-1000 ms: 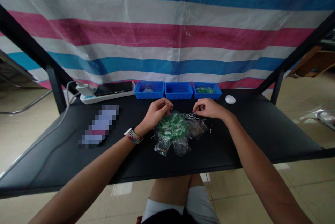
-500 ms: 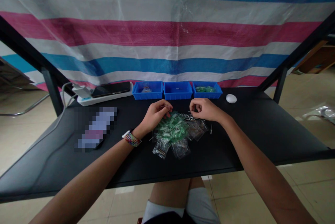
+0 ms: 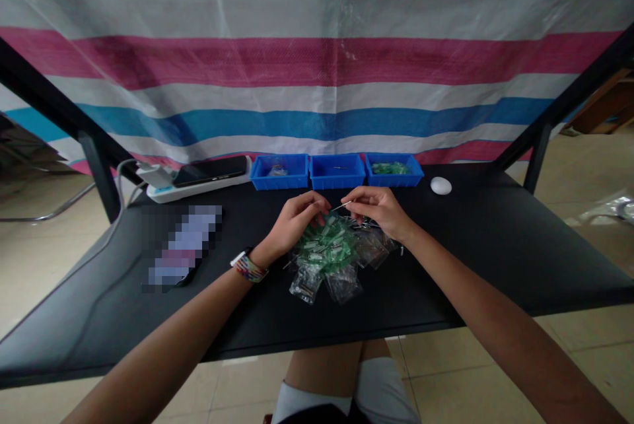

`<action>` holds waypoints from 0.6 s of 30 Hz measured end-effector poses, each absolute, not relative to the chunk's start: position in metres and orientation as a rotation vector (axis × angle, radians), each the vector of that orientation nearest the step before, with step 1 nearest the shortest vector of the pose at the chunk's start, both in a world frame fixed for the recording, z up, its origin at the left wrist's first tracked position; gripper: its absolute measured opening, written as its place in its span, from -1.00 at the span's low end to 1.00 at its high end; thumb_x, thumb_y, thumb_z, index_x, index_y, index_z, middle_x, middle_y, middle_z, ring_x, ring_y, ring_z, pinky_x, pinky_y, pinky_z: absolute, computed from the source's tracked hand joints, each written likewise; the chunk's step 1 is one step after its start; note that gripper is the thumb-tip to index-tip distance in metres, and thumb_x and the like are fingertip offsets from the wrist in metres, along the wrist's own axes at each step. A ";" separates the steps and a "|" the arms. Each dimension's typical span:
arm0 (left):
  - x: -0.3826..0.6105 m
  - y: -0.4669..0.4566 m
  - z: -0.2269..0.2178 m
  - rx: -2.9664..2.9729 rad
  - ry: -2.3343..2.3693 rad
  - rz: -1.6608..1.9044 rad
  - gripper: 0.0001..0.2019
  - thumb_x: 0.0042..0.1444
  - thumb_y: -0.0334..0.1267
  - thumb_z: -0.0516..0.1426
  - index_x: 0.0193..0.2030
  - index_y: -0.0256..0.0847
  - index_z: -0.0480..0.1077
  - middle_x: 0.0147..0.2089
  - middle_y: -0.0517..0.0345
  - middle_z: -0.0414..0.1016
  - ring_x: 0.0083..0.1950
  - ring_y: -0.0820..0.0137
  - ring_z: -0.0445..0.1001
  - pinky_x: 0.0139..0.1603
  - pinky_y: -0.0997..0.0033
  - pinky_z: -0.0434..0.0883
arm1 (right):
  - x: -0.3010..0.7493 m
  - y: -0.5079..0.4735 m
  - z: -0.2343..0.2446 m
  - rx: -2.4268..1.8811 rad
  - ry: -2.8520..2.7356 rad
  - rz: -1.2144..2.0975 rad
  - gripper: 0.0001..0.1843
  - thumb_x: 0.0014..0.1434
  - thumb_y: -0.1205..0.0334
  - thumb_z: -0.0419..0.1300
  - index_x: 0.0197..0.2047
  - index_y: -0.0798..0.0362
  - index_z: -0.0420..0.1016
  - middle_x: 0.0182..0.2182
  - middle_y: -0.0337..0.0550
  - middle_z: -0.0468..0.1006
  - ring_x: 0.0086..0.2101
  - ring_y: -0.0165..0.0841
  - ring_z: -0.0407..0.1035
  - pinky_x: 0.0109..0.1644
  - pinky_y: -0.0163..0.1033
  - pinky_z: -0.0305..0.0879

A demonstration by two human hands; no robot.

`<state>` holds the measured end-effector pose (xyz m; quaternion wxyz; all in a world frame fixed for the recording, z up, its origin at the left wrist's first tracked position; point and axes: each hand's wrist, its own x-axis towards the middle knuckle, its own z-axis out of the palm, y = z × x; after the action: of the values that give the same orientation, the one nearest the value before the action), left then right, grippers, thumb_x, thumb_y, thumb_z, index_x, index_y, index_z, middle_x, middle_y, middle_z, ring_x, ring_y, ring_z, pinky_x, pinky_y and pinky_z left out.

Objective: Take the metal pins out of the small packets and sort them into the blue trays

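One thin, straight, silvery pin (image 3: pixel 341 206) | right hand (image 3: pixel 380 210): grip pinched on it | left hand (image 3: pixel 302 216): grip can't be discerned

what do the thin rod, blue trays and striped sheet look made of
Thin rod in the right hand: probably smooth metal, from its pale glint. Blue trays: likely plastic, slightly glossy, evenly colored. Striped sheet: seemingly woven plastic, shiny, creased, fine weave showing.

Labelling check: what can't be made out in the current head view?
All head view:
1) What the left hand holds, if anything: hidden by curled fingers.
2) Ends of the thin metal piece in the right hand: too small.
3) Lower layers of the green pile: covered by upper ones.
4) Masked object: detail lost to pixelation.
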<state>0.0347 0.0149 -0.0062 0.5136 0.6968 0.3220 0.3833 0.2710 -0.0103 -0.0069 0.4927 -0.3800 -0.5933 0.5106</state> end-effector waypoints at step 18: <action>0.039 0.011 -0.005 1.632 0.855 1.092 -0.74 0.16 -0.08 0.39 -0.28 -0.25 0.55 -0.38 0.14 0.54 -0.39 0.45 0.45 -0.38 0.48 0.37 | 0.263 -0.012 -0.010 -0.976 -1.317 1.250 -0.60 0.22 -0.16 0.42 -0.22 0.03 0.57 -0.38 -0.19 0.65 -0.50 -0.41 0.52 -0.42 -0.29 0.50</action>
<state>0.0385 0.0114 -0.0047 0.4794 0.6688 0.3502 0.4475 0.2633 -0.0119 -0.0099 0.5143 -0.4063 -0.5478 0.5200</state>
